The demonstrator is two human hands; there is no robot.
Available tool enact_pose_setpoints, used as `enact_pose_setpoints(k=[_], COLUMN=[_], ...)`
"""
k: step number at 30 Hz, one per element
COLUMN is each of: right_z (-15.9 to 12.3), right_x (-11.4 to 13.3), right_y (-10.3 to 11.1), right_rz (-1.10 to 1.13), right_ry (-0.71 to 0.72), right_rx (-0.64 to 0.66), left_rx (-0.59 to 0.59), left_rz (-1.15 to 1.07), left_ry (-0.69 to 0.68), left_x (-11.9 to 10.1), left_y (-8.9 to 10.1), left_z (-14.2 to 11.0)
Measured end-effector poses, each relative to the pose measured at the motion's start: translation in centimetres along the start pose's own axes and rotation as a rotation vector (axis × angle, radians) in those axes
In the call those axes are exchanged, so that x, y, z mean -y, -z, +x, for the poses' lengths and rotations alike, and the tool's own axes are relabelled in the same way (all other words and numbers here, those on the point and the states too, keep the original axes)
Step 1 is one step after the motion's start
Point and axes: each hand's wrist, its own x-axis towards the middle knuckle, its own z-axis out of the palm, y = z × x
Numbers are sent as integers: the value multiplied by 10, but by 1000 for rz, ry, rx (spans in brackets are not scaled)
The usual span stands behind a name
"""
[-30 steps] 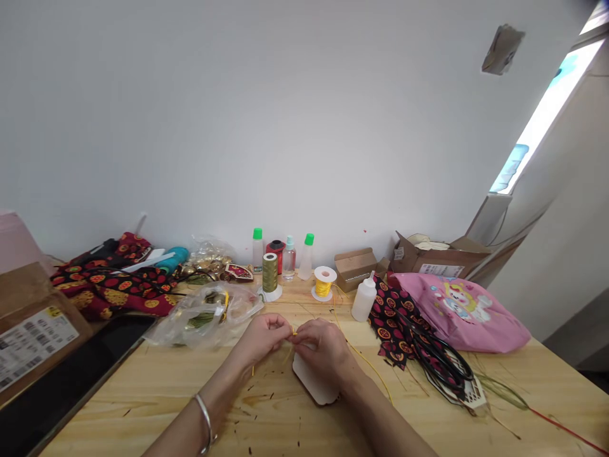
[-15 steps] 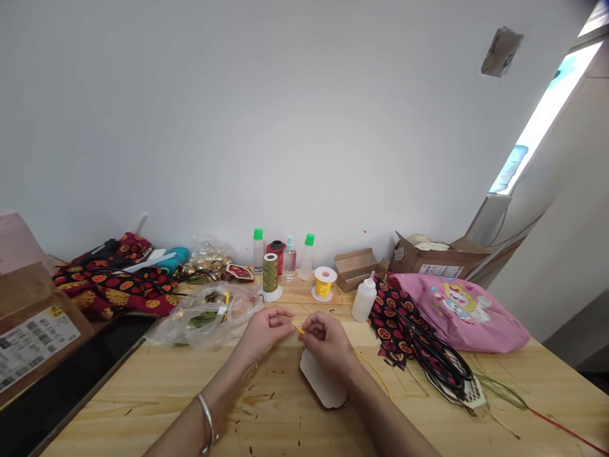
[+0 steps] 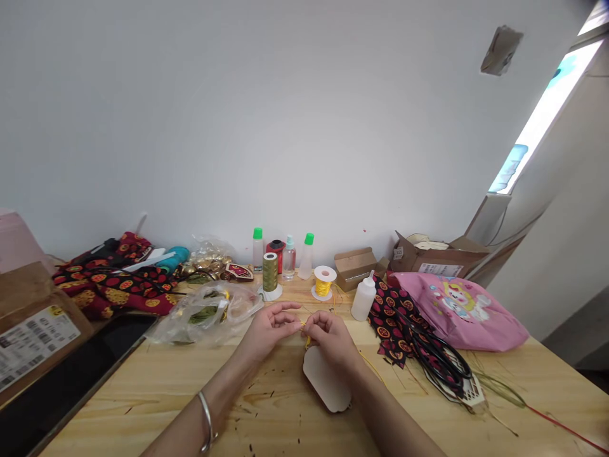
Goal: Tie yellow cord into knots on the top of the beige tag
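Note:
A thin yellow cord [image 3: 307,341] runs from between my fingertips down to the top of a pale, scallop-edged wooden plaque [image 3: 325,379]. My right hand [image 3: 330,336] is closed in a pinch on the cord, directly above the plaque and partly covering it. Close by on the left, my left hand [image 3: 271,330] has its thumb against the cord, while its index finger is raised away from the thumb. The exact grip is small and partly hidden. More yellow cord shows beyond my right wrist, and a spool of yellow cord [image 3: 324,287] stands behind the hands.
Behind stand an olive thread spool [image 3: 270,274], green-capped bottles and a white squeeze bottle [image 3: 364,298]. A clear plastic bag [image 3: 190,314] lies left. Patterned fabric [image 3: 387,324], black-handled scissors [image 3: 440,362] and a pink bag [image 3: 469,317] are right.
My fingertips have come closer together, and the left index finger has lifted from the thumb. The plaque has shifted slightly right and down, showing more of its cord.

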Motion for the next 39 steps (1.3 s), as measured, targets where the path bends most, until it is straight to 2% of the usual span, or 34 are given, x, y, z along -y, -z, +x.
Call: enact_pose_setpoints(k=[4,6,8,12,17,22,25,29,35,39], right_z=[1,0,-1,-5,-7,-9,-12,-12,-9,-8], right_x=[-2,-2,-2,2,10,14,16,13,10,17], right_y=[1,0,0,3,10,10,8,5,6,8], right_rz=[68,-27,-196,-532,-769,-841,-797,-695,-491,-305], right_ry=[-52,26,170,429,557,620,600,491,361,232], right_rx=[26,-21,-72,-71,-62,-67,-117,-138,-175,-253], left_rx=[56,46,37,32,-1,3,28,51,16,-11], left_rz=[-31,-29,-37,-43,-30,-18,-31,-17,-11,12], left_ry=[18,27,28,33,75,77,49,44,31,32], left_x=[0,0,1,2,5,5,3,2,2,2], left_y=[-1,0,1,3,5,3,1,0,0,1], left_z=[-1,-1,-1,-1,0,0,0,0,0,0])
